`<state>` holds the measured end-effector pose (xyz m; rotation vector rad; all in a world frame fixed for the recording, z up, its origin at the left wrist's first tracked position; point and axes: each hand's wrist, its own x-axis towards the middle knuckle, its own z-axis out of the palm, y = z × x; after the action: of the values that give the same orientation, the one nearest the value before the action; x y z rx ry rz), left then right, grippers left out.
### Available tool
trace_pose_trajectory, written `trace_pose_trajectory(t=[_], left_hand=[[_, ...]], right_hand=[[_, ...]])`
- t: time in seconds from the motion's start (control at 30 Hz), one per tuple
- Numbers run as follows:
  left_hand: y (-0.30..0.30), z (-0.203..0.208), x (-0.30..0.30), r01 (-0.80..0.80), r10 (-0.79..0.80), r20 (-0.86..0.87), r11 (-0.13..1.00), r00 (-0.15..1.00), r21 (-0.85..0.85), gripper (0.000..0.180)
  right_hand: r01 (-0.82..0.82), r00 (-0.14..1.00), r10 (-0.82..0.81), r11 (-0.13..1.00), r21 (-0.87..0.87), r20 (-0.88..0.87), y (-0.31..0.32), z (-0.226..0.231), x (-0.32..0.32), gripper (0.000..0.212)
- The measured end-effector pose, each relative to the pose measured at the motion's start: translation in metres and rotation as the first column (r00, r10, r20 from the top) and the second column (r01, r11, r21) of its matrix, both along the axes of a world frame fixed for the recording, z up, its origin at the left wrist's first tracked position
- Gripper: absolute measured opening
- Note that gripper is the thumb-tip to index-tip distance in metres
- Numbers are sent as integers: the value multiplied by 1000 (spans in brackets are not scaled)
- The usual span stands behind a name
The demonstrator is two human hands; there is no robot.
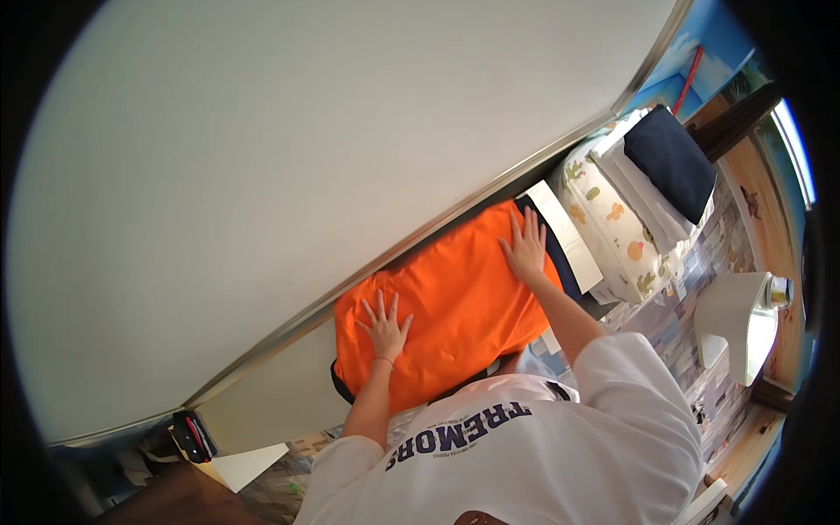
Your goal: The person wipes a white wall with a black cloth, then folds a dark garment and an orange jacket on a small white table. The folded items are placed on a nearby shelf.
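A large bright orange cloth (pixel 455 289), perhaps a garment, is spread in front of me, with dark navy edges showing at its right end and lower left corner. My left hand (pixel 385 328) lies flat on its left part, fingers spread. Toward the right end, my right hand (pixel 525 248) rests on the orange cloth near the navy edge, its fingers stretched out. Neither hand grips anything. Just beyond the right end sits a pale flat board (pixel 564 234). What lies under the cloth is mostly hidden.
A cactus-print fabric bundle (pixel 612 223) stands at the right, with folded white cloth (pixel 643 192) and navy cloth (pixel 672 162) on top. A big white panel (pixel 289 175) borders the far side. Farther right is a white stool-like object (pixel 735 319). Dark folded items (pixel 192 436) sit lower left.
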<state>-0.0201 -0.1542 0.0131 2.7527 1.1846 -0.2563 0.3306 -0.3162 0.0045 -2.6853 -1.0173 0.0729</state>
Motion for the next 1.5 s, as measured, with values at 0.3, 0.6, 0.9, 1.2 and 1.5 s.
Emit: trace_pose_trajectory(t=[0.3, 0.6, 0.9, 1.2, 1.5], left_hand=[[49, 12, 15, -117, 115, -32, 990, 993, -77, 60], [-20, 4, -77, -221, 219, 100, 975, 971, 7, 54], [35, 3, -81, -502, 505, -53, 831, 862, -239, 76], [42, 13, -62, -564, 570, 88, 821, 817, -89, 69], [-131, -10, -76, -354, 332, 234, 933, 914, 57, 63]], right_hand=[[-113, 952, 192, 945, 308, -238, 60, 11, 50, 48], [477, 867, -498, 814, 330, -25, -128, 14, 4, 44], [131, 988, -139, 983, 127, 61, -168, 4, -25, 18], [270, 949, -296, 940, 207, 106, -166, 35, -17, 26], [-463, 874, 485, 811, 358, 33, -34, 13, -71, 46]])
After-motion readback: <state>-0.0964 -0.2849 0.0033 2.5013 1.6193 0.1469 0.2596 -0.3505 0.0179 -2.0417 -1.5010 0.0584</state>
